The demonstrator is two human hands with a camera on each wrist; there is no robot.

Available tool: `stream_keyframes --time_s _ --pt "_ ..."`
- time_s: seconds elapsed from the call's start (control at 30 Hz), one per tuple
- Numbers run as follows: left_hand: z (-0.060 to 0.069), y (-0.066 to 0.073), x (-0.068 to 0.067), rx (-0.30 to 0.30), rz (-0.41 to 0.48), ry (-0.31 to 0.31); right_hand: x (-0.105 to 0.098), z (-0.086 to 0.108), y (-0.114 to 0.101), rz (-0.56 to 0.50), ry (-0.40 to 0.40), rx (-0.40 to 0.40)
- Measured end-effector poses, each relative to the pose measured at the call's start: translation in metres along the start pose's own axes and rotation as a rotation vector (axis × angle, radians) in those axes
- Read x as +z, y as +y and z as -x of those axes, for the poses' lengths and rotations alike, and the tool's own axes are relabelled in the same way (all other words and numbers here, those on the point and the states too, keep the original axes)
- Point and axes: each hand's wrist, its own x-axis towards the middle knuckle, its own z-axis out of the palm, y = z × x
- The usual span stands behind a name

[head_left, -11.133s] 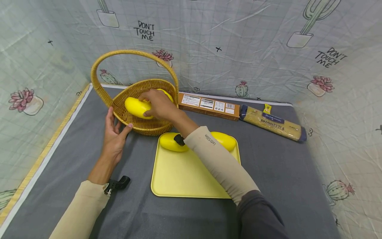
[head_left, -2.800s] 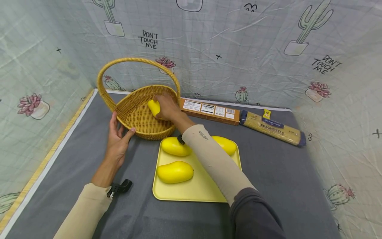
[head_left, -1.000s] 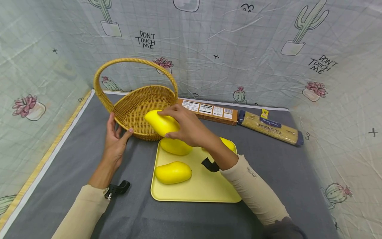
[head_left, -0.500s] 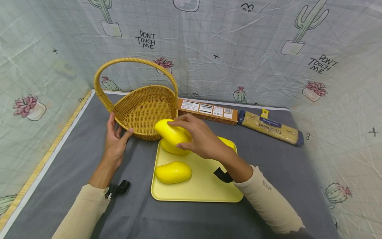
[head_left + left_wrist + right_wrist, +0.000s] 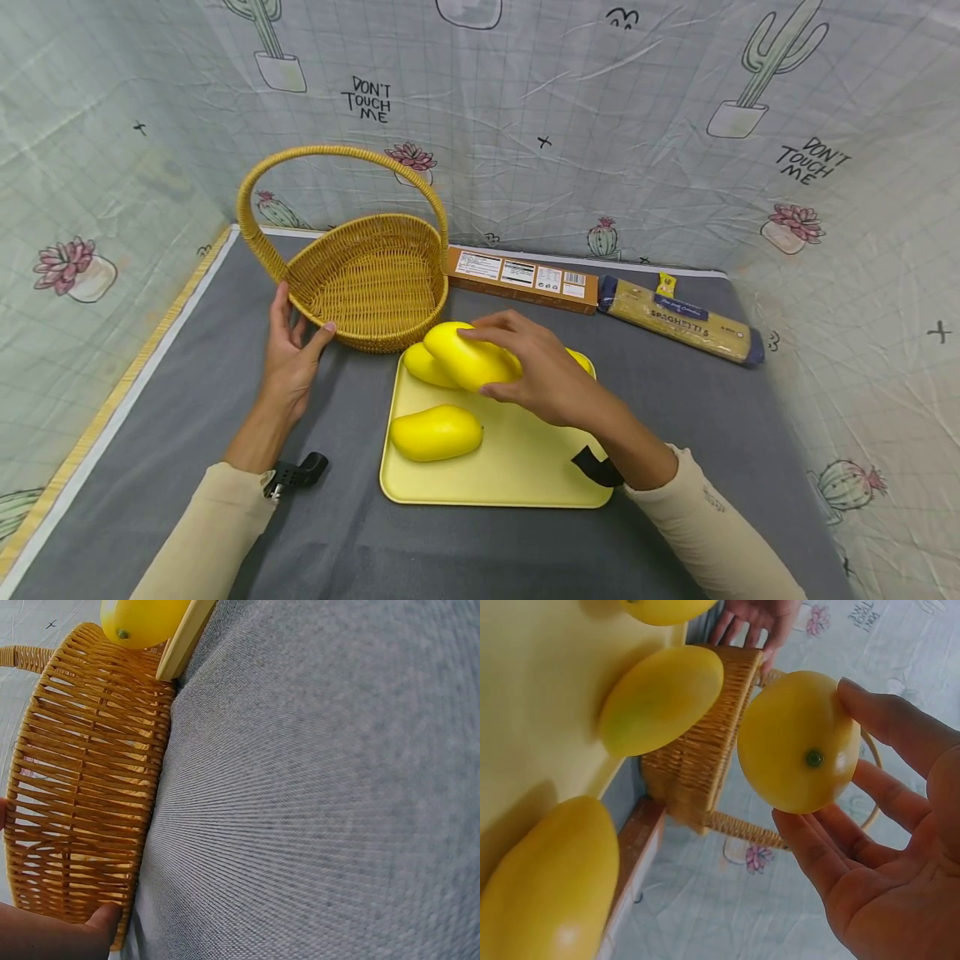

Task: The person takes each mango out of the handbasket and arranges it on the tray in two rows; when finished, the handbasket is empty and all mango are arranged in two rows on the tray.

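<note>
My right hand point(image 5: 543, 371) holds a yellow mango point(image 5: 468, 358) above the back of the pale yellow tray point(image 5: 502, 462), thumb and fingers around it. In the right wrist view the mango's stem end point(image 5: 814, 757) faces the camera. Three other mangoes lie on the tray: one front left point(image 5: 437, 432), one back left point(image 5: 424, 365) partly behind the held mango, and one back right point(image 5: 581, 360) mostly hidden by my hand. My left hand point(image 5: 291, 367) touches the wicker basket's point(image 5: 375, 337) near left side with spread fingers; its thumb point(image 5: 105, 921) rests against the weave. Nothing lies inside the basket.
Behind the tray lies a long brown box point(image 5: 521, 281), beside the basket. To its right are a spaghetti pack point(image 5: 678, 321) and a small yellow packet point(image 5: 666, 284). A patterned sheet point(image 5: 510, 125) hangs behind the grey-covered table point(image 5: 330, 542).
Earlier my right hand reached into the basket; the front-left mango appeared on the tray. Since then it has lifted another mango out and carried it rightward over the tray. My left hand stays at the basket.
</note>
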Motion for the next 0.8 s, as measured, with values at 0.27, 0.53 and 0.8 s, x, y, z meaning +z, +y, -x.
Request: stream_keyframes --time_s 0.27,0.53,0.8 --pt "0.0 0.0 0.0 -0.01 -0.016 0.006 -0.002 0.021 0.005 0.003 -0.019 0.073" --pt "0.0 0.0 0.0 -0.019 -0.016 0.007 -0.001 0.043 0.015 -0.005 -0.024 0.081" --pt "0.0 0.0 0.0 -0.023 -0.023 0.01 0.002 0.063 0.025 -0.021 -0.036 0.123"
